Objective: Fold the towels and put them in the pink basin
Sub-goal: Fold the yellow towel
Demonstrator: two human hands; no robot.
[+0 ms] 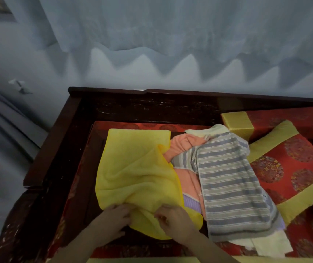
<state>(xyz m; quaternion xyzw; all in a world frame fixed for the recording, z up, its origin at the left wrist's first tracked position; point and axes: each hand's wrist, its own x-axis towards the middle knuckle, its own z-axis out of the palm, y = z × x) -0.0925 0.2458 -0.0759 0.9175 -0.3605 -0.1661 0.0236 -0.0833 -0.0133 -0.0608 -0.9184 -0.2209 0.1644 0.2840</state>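
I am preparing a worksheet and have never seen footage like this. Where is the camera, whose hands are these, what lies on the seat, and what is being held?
There is no machine here. A person works with bare hands, and the single picture comes from a camera worn on the head, looking forward and down.

The left hand and the right hand both grip the near edge of a yellow towel, which lies loosely spread on a dark wooden seat.

To its right is a heap of other towels. A grey-and-blue striped towel lies on top, a peach towel is under it, and a cream towel sticks out at the near end.

Further right lies a red cushion with gold borders. A white curtain hangs behind. No pink basin shows in this picture.
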